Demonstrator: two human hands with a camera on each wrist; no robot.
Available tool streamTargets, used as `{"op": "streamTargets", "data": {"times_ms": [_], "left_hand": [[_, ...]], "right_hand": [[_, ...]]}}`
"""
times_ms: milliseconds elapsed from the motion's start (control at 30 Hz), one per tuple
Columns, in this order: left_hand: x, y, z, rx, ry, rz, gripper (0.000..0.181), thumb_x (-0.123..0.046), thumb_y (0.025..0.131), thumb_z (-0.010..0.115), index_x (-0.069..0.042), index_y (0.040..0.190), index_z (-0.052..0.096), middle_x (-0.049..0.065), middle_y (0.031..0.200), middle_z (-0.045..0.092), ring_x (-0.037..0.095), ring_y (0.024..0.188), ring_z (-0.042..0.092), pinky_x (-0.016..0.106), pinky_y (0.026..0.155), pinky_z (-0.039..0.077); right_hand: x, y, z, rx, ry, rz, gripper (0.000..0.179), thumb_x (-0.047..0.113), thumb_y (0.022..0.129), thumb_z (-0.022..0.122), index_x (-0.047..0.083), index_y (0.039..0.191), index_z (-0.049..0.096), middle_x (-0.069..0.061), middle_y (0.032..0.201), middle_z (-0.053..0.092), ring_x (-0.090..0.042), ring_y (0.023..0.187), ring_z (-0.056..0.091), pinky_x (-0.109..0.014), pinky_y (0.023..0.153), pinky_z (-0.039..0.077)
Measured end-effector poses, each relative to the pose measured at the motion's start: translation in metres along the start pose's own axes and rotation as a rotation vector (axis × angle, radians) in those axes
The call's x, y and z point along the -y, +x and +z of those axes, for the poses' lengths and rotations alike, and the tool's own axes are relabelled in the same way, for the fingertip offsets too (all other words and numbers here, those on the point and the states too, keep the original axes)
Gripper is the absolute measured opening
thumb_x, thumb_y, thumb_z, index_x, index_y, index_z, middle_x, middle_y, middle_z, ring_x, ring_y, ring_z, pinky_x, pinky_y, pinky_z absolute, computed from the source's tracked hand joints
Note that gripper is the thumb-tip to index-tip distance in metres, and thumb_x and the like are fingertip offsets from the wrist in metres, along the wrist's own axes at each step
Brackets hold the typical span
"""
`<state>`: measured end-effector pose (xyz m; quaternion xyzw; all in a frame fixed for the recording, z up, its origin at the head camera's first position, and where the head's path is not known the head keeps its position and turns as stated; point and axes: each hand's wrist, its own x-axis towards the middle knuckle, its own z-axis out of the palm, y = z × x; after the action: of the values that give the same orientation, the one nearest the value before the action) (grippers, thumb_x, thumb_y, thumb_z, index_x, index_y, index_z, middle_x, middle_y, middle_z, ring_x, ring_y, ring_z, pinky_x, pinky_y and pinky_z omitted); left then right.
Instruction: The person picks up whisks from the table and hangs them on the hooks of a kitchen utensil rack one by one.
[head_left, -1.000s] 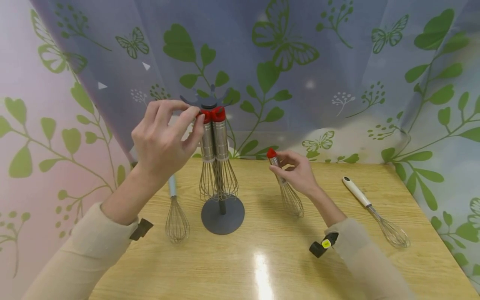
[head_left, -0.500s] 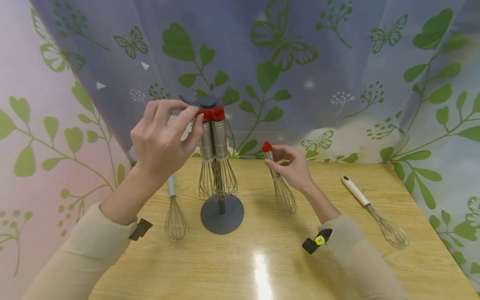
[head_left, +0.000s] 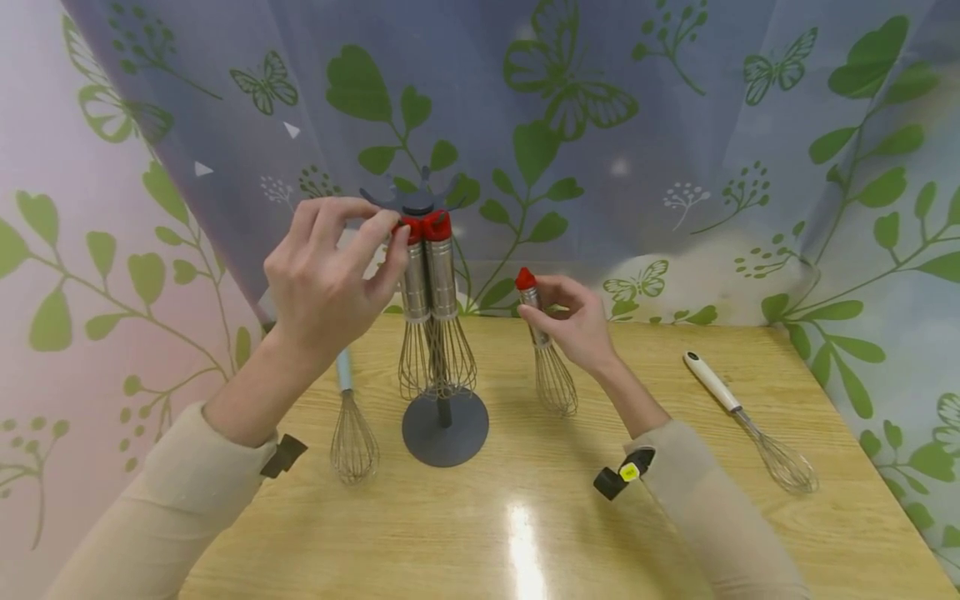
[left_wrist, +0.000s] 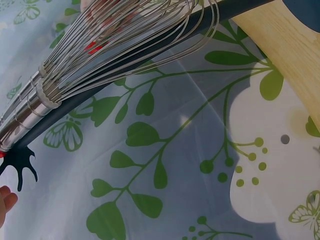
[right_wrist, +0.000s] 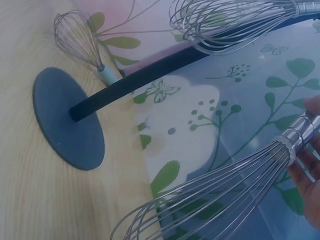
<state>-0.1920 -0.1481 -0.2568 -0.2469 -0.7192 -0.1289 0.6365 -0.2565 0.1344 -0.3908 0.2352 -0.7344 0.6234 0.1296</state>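
Note:
A dark stand (head_left: 446, 446) with a round base and hooked top bears two steel whisks with red handle ends. My left hand (head_left: 322, 271) pinches the red end of the left hanging whisk (head_left: 416, 292) between thumb and fingers. Beside it hangs the other whisk (head_left: 442, 279), close against it. To the right of the stand, my right hand (head_left: 573, 321) grips a third red-tipped whisk (head_left: 555, 379) by its steel handle, red end up and wires down over the table. The right wrist view shows this whisk's handle collar (right_wrist: 285, 149) by the fingers.
A whisk with a light blue handle (head_left: 344, 371) lies on the wooden table (head_left: 420, 533) left of the stand. Far right lies a whisk with a white handle (head_left: 711, 382). A patterned curtain (head_left: 480, 100) hangs close behind the stand.
My right hand has moved left and slightly up with its whisk, closer to the stand, and the whisk stands more upright. My left hand has stayed at the hanging whisk's red end.

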Motion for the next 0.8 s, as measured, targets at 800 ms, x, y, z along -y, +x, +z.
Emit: {"op": "streamTargets", "data": {"times_ms": [800], "left_hand": [[0.0,-0.001,0.002,-0.013,0.006,-0.009,0.012,-0.016,0.095,0.069,-0.008,0.091,0.078,0.014,0.09,0.073,0.036,0.083,0.067,0.046,0.048,0.048]], "right_hand": [[0.037,0.019,0.015,-0.017,0.147,-0.159,0.036,-0.011,0.086,0.075,-0.012,0.121,0.068,0.013,0.088,0.074,-0.006,0.075,0.071,-0.022,0.062,0.06]]}}
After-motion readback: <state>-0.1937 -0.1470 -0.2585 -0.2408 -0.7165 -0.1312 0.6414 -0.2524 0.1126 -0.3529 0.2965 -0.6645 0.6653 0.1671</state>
